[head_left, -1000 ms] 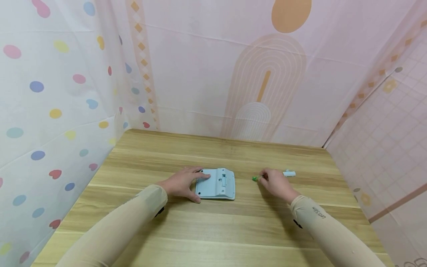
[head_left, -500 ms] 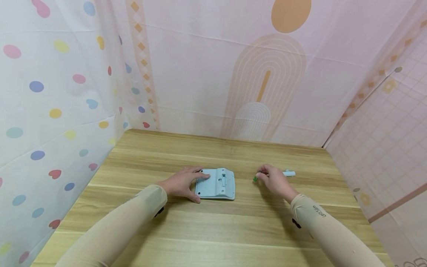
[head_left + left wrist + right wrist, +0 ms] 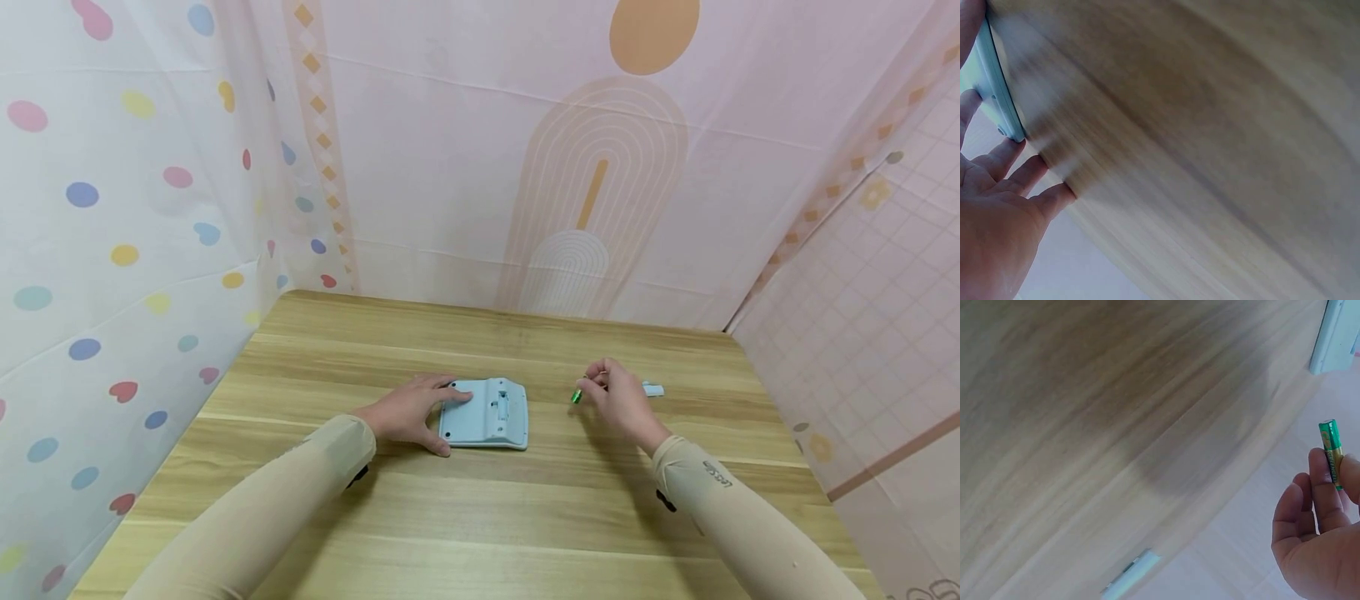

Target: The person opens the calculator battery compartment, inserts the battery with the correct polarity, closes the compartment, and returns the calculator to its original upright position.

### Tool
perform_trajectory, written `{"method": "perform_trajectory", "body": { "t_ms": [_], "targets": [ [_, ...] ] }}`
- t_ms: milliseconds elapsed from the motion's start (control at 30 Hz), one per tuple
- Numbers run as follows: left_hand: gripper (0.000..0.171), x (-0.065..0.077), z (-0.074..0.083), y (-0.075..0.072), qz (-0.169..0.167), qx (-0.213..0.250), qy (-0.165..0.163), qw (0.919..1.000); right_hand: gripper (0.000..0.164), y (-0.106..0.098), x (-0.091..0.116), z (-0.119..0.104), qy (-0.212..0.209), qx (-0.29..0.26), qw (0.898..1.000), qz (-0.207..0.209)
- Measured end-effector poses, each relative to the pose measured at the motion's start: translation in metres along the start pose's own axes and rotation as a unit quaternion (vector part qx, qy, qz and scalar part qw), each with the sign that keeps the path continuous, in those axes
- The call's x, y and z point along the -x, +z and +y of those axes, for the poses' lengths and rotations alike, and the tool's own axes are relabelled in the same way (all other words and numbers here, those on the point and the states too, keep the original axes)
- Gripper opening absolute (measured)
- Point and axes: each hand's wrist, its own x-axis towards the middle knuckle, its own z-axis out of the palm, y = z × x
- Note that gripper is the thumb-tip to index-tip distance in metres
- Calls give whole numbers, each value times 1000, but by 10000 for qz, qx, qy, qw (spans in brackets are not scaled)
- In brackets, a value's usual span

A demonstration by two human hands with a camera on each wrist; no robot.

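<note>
A light-blue calculator (image 3: 472, 414) lies face down, its narrow battery slot (image 3: 503, 406) uncovered. My left hand (image 3: 408, 414) rests spread over its left side, index fingertip on the back and thumb at the near corner. In the left wrist view the other fingers reach past the calculator's edge (image 3: 999, 81) onto the table. To the right, my right hand (image 3: 618, 400) pinches a small green and gold battery (image 3: 1330, 440) between thumb and fingers. The battery (image 3: 577, 396) slants above the table, its green end sticking out.
A light-blue battery cover (image 3: 654, 390) lies behind and right of my right hand; it also shows low in the right wrist view. The wood-grain table (image 3: 480, 517) meets patterned cloth walls (image 3: 420, 167) at the back and sides.
My right hand has raised the battery a little off the table and turned it from lying flat to slanting. The left hand and calculator have stayed put.
</note>
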Motion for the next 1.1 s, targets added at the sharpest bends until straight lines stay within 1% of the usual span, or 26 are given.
{"method": "perform_trajectory", "body": {
  "t_ms": [167, 333, 567, 733, 867, 1100],
  "targets": [
    [93, 0, -1, 0, 5, -4, 15, 10000, 23, 0, -4, -8, -38, 41, 9999, 104],
    [93, 1, 0, -2, 43, 52, 59, 10000, 22, 7, -10, -27, -111, -69, 9999, 79],
    [94, 1, 0, -2, 9, 63, 35, 10000, 21, 29, -21, -57, -359, -302, 9989, -21],
    [94, 1, 1, -2, -29, 121, -9, 9999, 18, 45, -26, -71, -697, -202, 9973, -148],
    [94, 1, 1, -3, -9, 112, 25, 9999, 16, 54, -29, -78, -924, -57, 9954, -228],
    [94, 2, 0, -3, 21, 92, 90, 9999, 14, 64, -31, -80, -1104, 103, 9935, -258]
  ]
}}
